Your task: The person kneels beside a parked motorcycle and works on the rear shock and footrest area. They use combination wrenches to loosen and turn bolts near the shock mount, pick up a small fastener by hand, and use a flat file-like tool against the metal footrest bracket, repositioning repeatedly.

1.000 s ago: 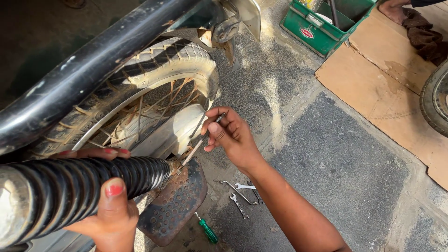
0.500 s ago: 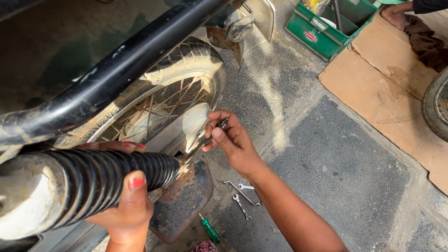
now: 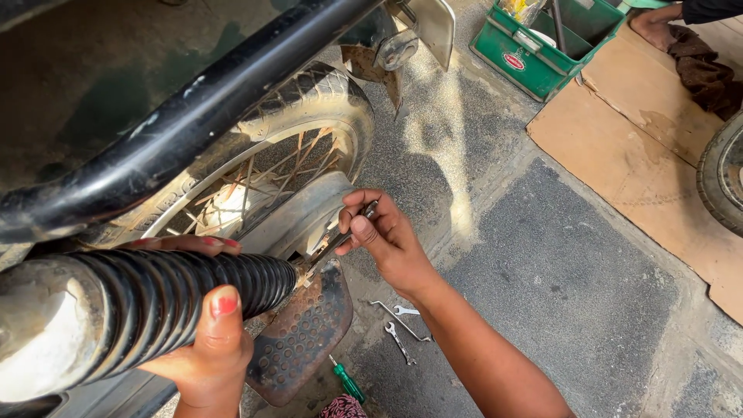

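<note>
**Both hands at the fork's lower end, beside the wheel**

We see the left hand (image 3: 205, 352) wrapped around the black ribbed fork gaiter (image 3: 166, 306), thumb on top and fingers curled beneath, closed firmly on it. The gaiter's long axis runs from the lower left toward the middle of the view, ending just above the perforated rusty footrest (image 3: 298, 337).

The right hand (image 3: 387, 240) sits just past that end, up and to the right of it. Its thumb and fingers are pinched shut on a slim metal tool (image 3: 340, 236); we cannot tell what kind. The tool slants down-left from the fingers toward the gaiter's end, roughly in line with the gaiter's axis, so the right hand is the one nearer the joint there. Behind both stands the spoked motorcycle wheel (image 3: 309, 116) with its rusty spokes, and a black frame tube (image 3: 193, 124) crosses above it.

On the ground just below the right forearm lie small spanners (image 3: 398, 325) and a green-handled screwdriver (image 3: 348, 381).

At the upper right stands a green rectangular plastic crate (image 3: 534, 58) with a red oval label on its side, next to a flat sheet of brown cardboard (image 3: 642, 170).
</note>
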